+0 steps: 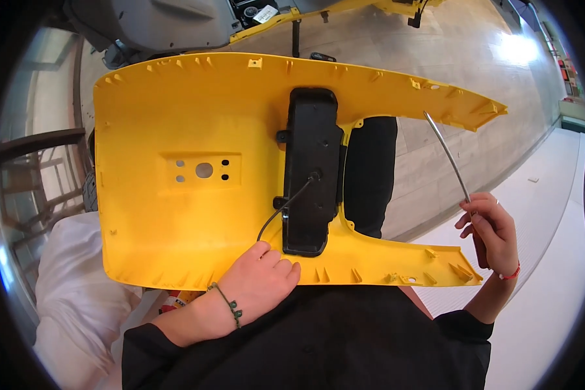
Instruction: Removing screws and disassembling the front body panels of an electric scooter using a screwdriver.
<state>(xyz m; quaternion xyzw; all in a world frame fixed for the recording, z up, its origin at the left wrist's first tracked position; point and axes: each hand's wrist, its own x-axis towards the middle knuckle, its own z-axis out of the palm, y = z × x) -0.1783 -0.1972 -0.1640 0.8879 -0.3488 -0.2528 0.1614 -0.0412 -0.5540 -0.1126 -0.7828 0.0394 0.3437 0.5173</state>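
A large yellow plastic panel (pixel 143 123) lies before me with its ribbed inner side up. A long black lamp-like housing (pixel 312 214) sits across its middle, with a thin dark cable (pixel 286 205) coming out of it. My left hand (pixel 260 276) is closed over the panel's near edge, and the cable runs into its fingers; the cable's far end is hidden. To the right, my right hand (pixel 494 234) grips a screwdriver (pixel 450 156) by its dark reddish handle. The long metal shaft points up and left, its tip near the panel's upper right arm.
Beyond the panel stands a grey and yellow vehicle body (pixel 169 26) with exposed parts. A black padded piece (pixel 370 175) shows through the panel's gap. White cloth (pixel 71 273) is at the left, near a dark frame (pixel 39 143). A white ribbed surface (pixel 533 286) lies at right.
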